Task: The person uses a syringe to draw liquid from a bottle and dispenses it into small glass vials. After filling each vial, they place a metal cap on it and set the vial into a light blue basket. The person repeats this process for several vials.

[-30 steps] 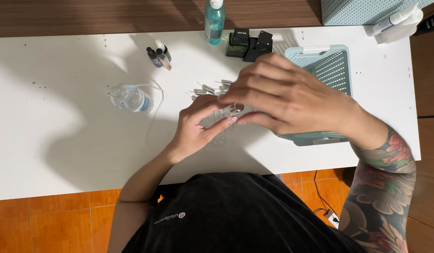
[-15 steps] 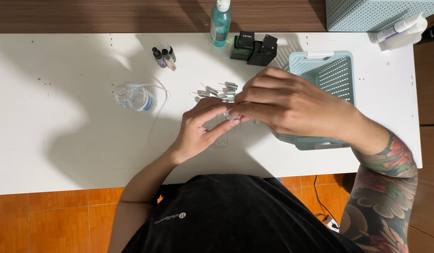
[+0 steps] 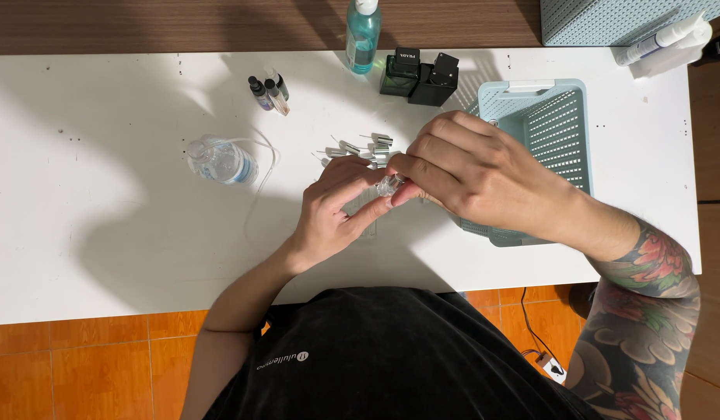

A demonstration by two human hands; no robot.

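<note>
1. Our left hand (image 3: pixel 332 210) and right hand (image 3: pixel 472 167), fingers pinched on one small clear vial (image 3: pixel 388 185), above the white table (image 3: pixel 103 233).
2. Metal sprayer parts (image 3: pixel 360 148) just behind; pale blue basket (image 3: pixel 554 124) right.

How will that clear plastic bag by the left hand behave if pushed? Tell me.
The clear plastic bag looks thin and crumpled, so it would probably be floppy and light. Its rounded, puffed shape suggests it may slide or deform rather than roll on the white table.
</note>
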